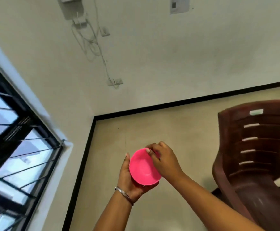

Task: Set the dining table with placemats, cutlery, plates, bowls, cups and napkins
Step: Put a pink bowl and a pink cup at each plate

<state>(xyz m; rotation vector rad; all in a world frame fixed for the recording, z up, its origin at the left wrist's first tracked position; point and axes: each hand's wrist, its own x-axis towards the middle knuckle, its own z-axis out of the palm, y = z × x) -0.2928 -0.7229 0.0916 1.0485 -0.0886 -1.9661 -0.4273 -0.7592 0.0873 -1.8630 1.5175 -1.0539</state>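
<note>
I cradle the pink plastic bowl (pixel 144 167) from below in my left hand (pixel 129 180), fingers curled under it; my right hand (pixel 162 160) pinches its far rim. No table shows, so I'd keep it level while carrying.

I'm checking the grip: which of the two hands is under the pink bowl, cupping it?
The left hand, with the wrist bracelet, cups the pink bowl from beneath; the right hand only pinches its far rim.

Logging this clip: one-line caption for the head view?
Both hands hold a pink bowl over bare floor, left hand cupping below, right hand gripping the rim, brown chair at right.
</note>
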